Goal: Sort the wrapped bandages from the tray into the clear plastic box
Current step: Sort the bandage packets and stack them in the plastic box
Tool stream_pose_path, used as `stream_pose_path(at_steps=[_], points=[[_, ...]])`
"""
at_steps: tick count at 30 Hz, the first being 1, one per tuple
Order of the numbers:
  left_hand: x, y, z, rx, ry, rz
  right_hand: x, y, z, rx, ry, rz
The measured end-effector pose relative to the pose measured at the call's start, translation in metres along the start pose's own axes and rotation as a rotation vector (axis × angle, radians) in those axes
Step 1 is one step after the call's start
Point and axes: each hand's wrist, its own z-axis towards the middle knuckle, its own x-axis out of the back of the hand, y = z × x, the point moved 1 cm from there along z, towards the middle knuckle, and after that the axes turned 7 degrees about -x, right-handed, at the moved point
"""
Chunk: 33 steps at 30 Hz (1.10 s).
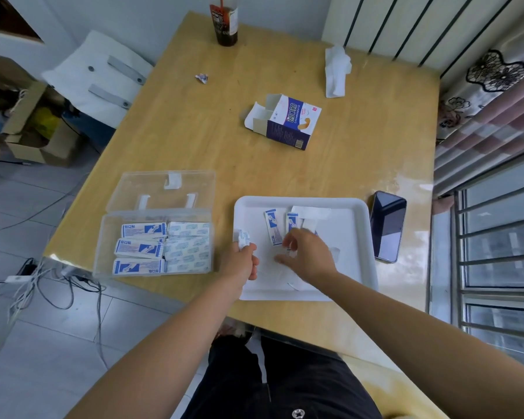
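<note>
The wooden surface (194,140) carries a white tray (357,237) and, to its left, an open clear box (109,237) holding stacked bandages (142,247). More bandages (272,226) lie on the tray. The left hand (239,261) is fisted around a crumpled wrapper (243,238). The right hand (307,255) hovers over the tray, fingers (291,238) curled; whether they grip anything is unclear.

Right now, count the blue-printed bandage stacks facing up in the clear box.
3, all in the left half of the clear plastic box: far one, middle one, near one. The right half holds packets showing a pale patterned side; more may lie beneath.
</note>
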Motion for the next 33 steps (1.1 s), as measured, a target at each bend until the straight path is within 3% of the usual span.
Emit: stream_pose_path(at_steps=[2,4,6,13,20,25,33], points=[[0.000,-0.002,0.000,0.003,-0.002,0.007,-0.008,-0.001,-0.006,0.020,-0.114,-0.302],[0.000,-0.004,0.001,0.013,0.003,-0.001,-0.017,0.001,-0.010,0.067,-0.104,-0.555],[0.000,-0.006,0.002,0.024,0.006,-0.016,-0.024,0.002,-0.012,0.060,-0.083,-0.562],[0.003,-0.007,0.002,0.036,-0.006,-0.038,-0.022,0.006,-0.011,-0.076,-0.167,-0.166],[-0.005,-0.001,0.001,0.068,0.000,-0.113,-0.006,0.002,-0.014,0.006,0.043,0.055],[-0.012,0.006,0.001,0.062,0.029,-0.133,0.003,0.009,-0.012,-0.085,0.087,0.287],[-0.020,0.005,0.000,0.096,-0.063,-0.093,0.005,0.011,-0.012,-0.117,-0.080,0.678]])
